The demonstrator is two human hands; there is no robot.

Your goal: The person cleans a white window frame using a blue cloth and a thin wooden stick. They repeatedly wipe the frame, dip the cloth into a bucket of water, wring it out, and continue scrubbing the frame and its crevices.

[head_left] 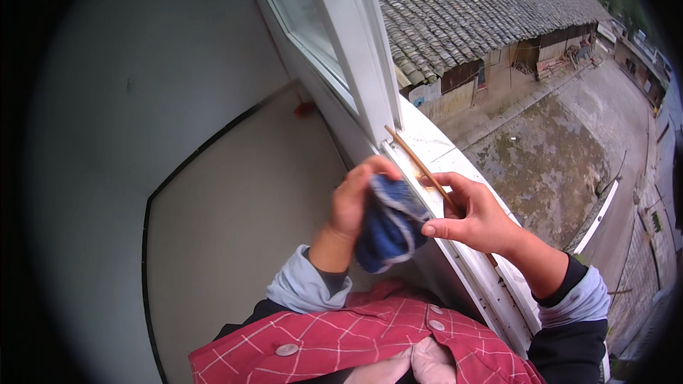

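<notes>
My left hand (354, 197) grips a folded blue cloth (387, 234) with a pale edging, blurred in places. It is held just inside the window sill. My right hand (477, 216) is curled around a thin brown wooden stick (416, 159). The stick slants along the sill, its far end by the base of the window sash, and part of it is hidden under my hand. My right thumb points at the cloth's edge; whether they touch I cannot tell. Below both hands runs the white window track (469, 282), with dark specks of dirt in it.
An open white-framed window sash (352, 48) with a handle stands ahead. A red long-handled tool (305, 109), perhaps a broom, leans in the room's corner. Outside, beyond the white ledge (427, 122), lie a courtyard far below and a tiled roof (464, 5).
</notes>
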